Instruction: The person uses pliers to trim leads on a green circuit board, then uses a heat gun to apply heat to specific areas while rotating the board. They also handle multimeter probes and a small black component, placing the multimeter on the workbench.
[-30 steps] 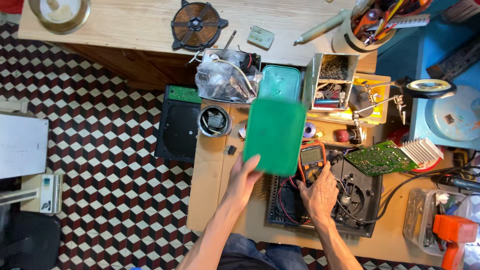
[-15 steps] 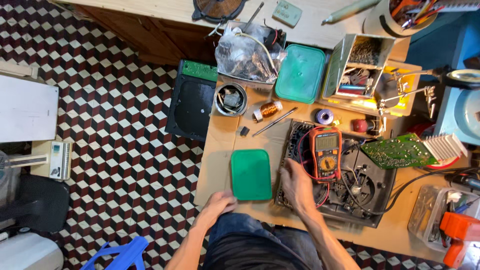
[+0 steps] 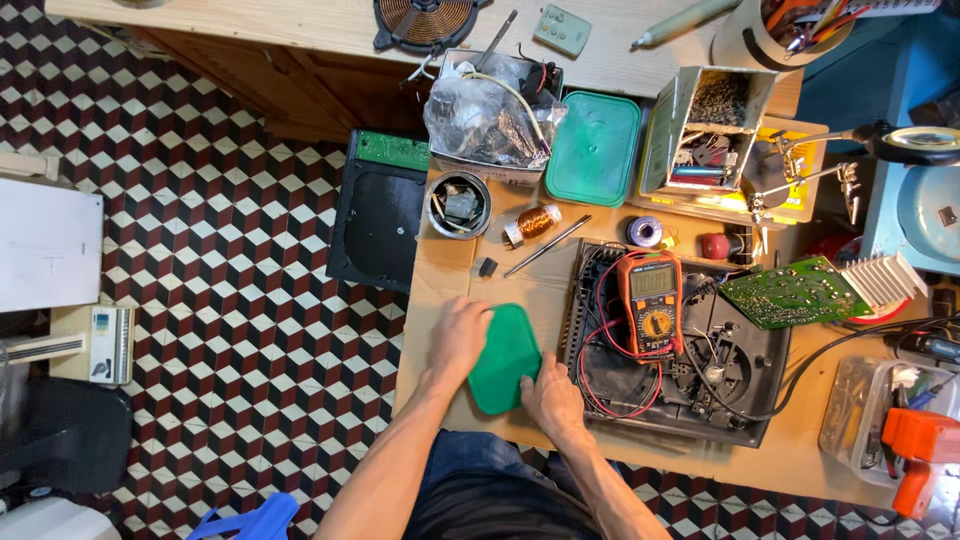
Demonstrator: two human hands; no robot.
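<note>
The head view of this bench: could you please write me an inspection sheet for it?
Surface: wooden bench, crowded.
Job's things: green lid lying flat near the front edge.
Clutter: orange multimeter on an opened appliance; circuit board; tin; copper coil; parts box.
Grip: left hand rests on the lid's left edge, right hand at its lower right corner; both open.
Cables: red and black leads loop over the appliance.
Surroundings: chequered tile floor.

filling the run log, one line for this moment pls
left hand on green lid | right hand at its edge | multimeter beside
</note>
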